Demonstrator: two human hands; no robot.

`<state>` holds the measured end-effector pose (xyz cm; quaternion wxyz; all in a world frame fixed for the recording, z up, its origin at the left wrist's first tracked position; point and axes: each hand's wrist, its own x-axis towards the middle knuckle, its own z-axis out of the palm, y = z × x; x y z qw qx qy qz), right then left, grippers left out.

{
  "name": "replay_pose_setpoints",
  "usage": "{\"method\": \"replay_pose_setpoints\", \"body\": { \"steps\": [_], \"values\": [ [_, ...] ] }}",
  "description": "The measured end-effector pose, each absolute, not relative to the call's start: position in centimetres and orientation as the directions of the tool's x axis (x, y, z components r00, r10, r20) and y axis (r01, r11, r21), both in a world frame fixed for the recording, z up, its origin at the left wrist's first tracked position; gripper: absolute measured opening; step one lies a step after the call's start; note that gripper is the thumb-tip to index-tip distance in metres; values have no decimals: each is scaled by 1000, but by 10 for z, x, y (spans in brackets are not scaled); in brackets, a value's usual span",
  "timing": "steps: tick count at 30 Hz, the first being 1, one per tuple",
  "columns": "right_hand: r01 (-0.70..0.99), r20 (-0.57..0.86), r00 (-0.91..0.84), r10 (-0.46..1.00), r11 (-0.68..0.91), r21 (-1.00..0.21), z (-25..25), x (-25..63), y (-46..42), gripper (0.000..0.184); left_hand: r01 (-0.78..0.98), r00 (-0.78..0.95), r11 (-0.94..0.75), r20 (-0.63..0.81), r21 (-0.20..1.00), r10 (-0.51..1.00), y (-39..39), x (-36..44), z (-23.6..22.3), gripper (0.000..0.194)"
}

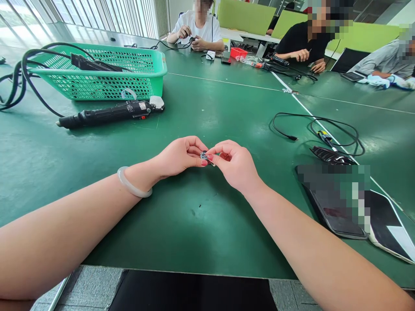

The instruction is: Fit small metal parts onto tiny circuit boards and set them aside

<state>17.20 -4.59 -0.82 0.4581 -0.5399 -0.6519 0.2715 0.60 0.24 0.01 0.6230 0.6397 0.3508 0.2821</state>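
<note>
Just above the green table, my left hand (pixel 181 156) pinches a small dark and silvery part (pixel 204 156) between thumb and fingers. From the other side my right hand (pixel 236 163) is closed too, its thumb and index finger pinching at the same part, where a thin metal-looking piece (pixel 211 163) sticks out below the fingertips. The part is too small and too covered to name its kind. A pale bangle (pixel 133 183) circles my left wrist.
A black electric screwdriver (pixel 106 115) lies before a green mesh basket (pixel 97 84) holding a similar tool and cables. To the right are a coiled black cable (pixel 337 123), a dark phone-like slab (pixel 327 203) and a black-and-white item (pixel 391 226). Several people sit across the table (pixel 207 242).
</note>
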Motion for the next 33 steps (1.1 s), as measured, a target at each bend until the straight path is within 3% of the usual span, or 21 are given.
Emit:
{"method": "replay_pose_setpoints", "body": {
  "steps": [4,10,20,24,30,33],
  "values": [
    [529,356,-13,934,308,-790,-6,172,-48,7,113,597,19,-83,993,798,2,6,0,25],
    [698,525,-148,838,465,-545,-3,173,-50,11,141,629,6,-95,990,772,1,5,0,23],
    [784,558,-386,734,580,-220,3,184,-48,18,191,612,14,-130,981,780,-1,7,2,22],
    [756,570,-371,733,595,-273,1,180,-50,19,152,647,26,-120,988,753,-1,6,1,20],
    [678,577,-198,792,536,-503,-1,178,-54,21,73,647,84,-111,994,754,1,4,1,21],
    [674,576,-206,791,542,-503,0,179,-54,21,37,641,124,-119,992,758,1,4,1,24]
  ]
}}
